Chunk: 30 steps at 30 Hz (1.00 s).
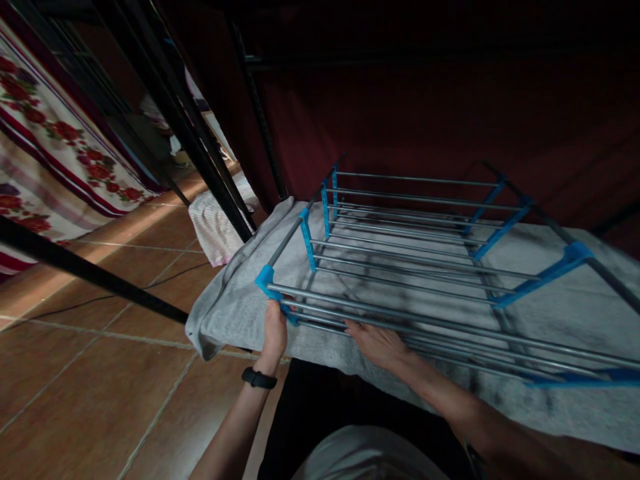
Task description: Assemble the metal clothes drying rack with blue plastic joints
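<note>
A shoe rack of thin metal tubes [400,316] and blue plastic joints [577,253] lies across a grey cloth [240,313]. At the rack's near left corner, my left hand [275,333] is closed around the blue end joint [265,277]; some of its fingers are hidden behind it. Further right along the near side, my right hand [377,343] grips the lower tubes, its fingertips curled over them. The rack's right end runs out of view.
Black metal posts [185,133] stand to the left, and one slanting bar [95,267] reaches the cloth's corner. Dark red fabric [425,120] hangs behind the rack. A floral curtain [65,133], a striped cloth [215,230] and a thin cable [165,280] are over the tiled floor [65,373].
</note>
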Tool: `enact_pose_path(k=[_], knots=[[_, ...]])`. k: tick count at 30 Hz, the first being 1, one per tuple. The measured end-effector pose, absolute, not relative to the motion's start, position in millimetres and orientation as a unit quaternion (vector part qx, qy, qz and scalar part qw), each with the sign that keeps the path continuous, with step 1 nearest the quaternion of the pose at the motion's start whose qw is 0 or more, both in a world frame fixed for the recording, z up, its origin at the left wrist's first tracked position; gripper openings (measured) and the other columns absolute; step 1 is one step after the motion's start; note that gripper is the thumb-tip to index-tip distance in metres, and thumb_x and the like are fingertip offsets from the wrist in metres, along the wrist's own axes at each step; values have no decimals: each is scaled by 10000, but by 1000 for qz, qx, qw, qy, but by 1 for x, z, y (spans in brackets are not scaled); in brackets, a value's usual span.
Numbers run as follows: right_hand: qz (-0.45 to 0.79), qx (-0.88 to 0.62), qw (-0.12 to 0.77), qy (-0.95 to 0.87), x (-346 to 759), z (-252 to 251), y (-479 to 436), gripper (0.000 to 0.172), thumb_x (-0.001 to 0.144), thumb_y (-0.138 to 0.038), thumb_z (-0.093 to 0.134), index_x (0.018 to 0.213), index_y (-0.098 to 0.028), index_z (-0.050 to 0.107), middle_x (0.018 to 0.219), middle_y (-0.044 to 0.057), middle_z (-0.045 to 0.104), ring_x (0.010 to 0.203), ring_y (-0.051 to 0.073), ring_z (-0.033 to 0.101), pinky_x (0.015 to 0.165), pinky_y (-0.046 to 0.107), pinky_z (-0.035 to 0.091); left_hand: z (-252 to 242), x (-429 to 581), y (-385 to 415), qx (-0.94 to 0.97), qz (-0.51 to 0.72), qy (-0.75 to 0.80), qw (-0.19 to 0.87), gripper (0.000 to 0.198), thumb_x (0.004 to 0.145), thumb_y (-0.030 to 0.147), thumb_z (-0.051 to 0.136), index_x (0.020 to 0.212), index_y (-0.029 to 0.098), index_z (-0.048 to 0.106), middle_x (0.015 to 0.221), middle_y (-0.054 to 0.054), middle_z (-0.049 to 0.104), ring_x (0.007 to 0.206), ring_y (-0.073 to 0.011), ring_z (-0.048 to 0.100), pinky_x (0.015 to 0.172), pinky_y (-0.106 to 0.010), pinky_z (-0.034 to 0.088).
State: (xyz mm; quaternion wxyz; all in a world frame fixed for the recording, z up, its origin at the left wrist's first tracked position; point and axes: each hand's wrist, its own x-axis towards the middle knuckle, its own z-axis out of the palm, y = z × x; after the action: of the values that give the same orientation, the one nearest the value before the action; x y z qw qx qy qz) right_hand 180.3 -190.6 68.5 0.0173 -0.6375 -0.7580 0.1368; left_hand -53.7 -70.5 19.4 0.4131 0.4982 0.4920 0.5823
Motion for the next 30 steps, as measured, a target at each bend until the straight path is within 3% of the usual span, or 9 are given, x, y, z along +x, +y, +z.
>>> enact_pose_path(k=[6,11,14,18,23,26,30], knots=[[116,-635,33,-763,179,65,-192,448,1040,-275,352,1456,-255,519,1239,103,722,1091,241,707,952,344,547,19,-53,-72,461,569,505,457,561,964,634,376,780,176,643,733,-77,649,710,-235,607,760,-406,538],[55,-624,84,-775,190,58,-215,510,1022,-229,407,1530,-264,421,1405,101,621,1218,240,635,1008,368,517,6,-64,-80,477,553,492,474,519,828,667,610,961,173,701,993,-86,731,1010,-272,648,957,-417,520],[-1,-643,136,-753,211,44,-241,506,1004,-168,400,1502,-235,460,1394,119,618,1265,268,591,1047,437,487,5,-72,-83,540,467,519,470,560,708,636,749,1020,172,709,1081,-103,738,1118,-318,635,1035,-458,474],[-25,-667,260,-698,243,23,-285,477,988,-121,364,1413,-240,546,1325,108,641,1242,254,583,1064,463,466,5,-79,-74,586,418,522,458,676,618,736,748,1002,182,702,1085,-112,744,1121,-344,642,1057,-491,460],[8,-741,420,-525,269,-2,-347,309,999,-221,381,1151,-251,648,1144,95,664,1125,256,616,987,448,501,1,-84,-60,612,402,531,428,689,553,800,737,880,195,698,921,-76,751,969,-327,684,950,-475,537],[7,-800,496,-337,291,-18,-378,230,964,-347,434,1059,-237,612,998,75,642,1005,260,624,882,415,530,-1,-85,-56,621,401,531,415,675,539,821,725,834,213,697,871,-53,749,910,-314,690,893,-454,568],[-62,-825,552,-102,341,-27,-395,442,807,-479,558,1154,-205,547,1185,95,572,1098,263,556,914,392,494,3,-85,-55,622,402,532,411,631,548,811,724,845,255,712,901,-25,761,935,-312,689,917,-455,569]])
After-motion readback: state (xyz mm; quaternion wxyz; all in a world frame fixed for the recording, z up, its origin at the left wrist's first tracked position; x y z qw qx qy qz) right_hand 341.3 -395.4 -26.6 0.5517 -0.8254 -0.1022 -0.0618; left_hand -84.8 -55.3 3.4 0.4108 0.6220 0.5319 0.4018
